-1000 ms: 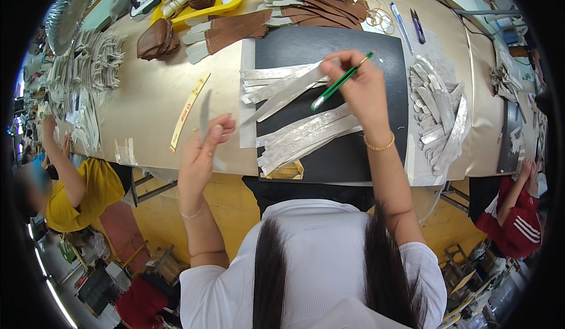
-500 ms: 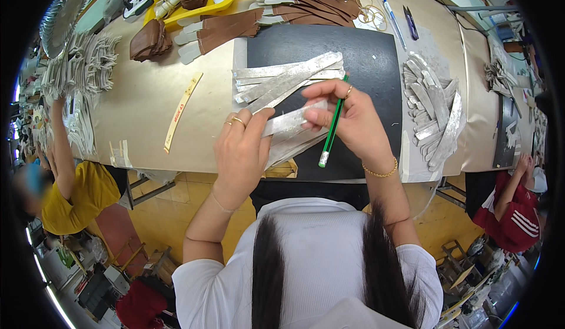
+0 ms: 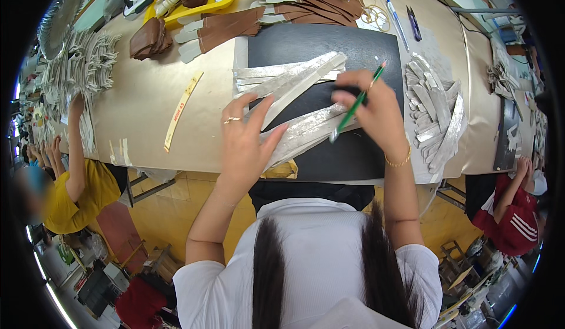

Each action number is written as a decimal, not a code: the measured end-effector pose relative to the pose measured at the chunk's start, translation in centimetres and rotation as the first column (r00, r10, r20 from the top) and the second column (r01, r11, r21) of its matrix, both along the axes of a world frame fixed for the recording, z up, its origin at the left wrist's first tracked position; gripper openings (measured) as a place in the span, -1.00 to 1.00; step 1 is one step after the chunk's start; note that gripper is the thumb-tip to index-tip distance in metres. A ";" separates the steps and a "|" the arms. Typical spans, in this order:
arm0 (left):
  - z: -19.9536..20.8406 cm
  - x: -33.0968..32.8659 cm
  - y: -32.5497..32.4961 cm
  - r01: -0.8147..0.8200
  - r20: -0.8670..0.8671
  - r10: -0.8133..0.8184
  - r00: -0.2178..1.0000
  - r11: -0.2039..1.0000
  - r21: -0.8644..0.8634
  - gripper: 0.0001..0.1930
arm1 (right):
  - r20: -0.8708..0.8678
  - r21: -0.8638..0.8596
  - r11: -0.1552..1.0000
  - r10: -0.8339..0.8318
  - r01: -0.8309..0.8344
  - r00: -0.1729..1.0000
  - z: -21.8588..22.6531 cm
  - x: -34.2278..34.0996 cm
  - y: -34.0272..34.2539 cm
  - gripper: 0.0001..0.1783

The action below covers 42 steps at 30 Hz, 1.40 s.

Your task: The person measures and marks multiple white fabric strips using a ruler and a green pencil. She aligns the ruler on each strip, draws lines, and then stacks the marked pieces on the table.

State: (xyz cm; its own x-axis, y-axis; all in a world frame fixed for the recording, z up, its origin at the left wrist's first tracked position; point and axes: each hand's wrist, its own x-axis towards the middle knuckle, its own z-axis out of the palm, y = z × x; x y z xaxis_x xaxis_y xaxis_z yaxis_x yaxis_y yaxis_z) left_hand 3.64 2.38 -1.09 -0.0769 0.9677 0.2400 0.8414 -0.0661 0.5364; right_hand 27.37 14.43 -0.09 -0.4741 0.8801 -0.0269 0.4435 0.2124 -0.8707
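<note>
You wear a white ribbed T-shirt (image 3: 321,252) across the lower middle of the frame, its short sleeves (image 3: 197,285) loose, with a black garment (image 3: 312,196) at your lap just above it. Two long, dark locks of hair (image 3: 269,270) fall over the shirt. A gold ring (image 3: 232,119) circles a finger of your left hand (image 3: 246,149); a gold bracelet (image 3: 398,162), your right wrist (image 3: 392,148).
</note>
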 end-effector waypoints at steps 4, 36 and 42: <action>-1.1 0.7 3.2 0.038 -0.037 -0.037 0.999 0.999 0.029 -0.41 | 0.176 0.326 0.911 0.203 -0.251 0.963 -0.4 1.4 -2.9 -0.69; -1.2 -0.8 9.2 0.206 -0.150 -0.230 0.961 0.965 -0.164 -0.51 | 0.044 0.423 0.904 -0.085 0.059 0.995 -1.0 2.7 -1.4 -0.82; -2.1 -1.7 9.6 0.306 -0.267 -0.332 0.905 0.942 -0.136 -0.49 | 0.056 0.375 0.927 -0.030 0.007 0.998 -1.6 2.6 -1.8 -0.79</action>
State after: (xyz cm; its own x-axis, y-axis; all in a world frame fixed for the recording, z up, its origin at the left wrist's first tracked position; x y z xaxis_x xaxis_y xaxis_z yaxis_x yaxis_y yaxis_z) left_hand 1.92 11.96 -3.16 0.2979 0.9472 0.1183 0.8999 -0.3200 0.2962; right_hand 29.92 12.58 -1.66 -0.4657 0.8399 0.2788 0.4991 0.5095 -0.7010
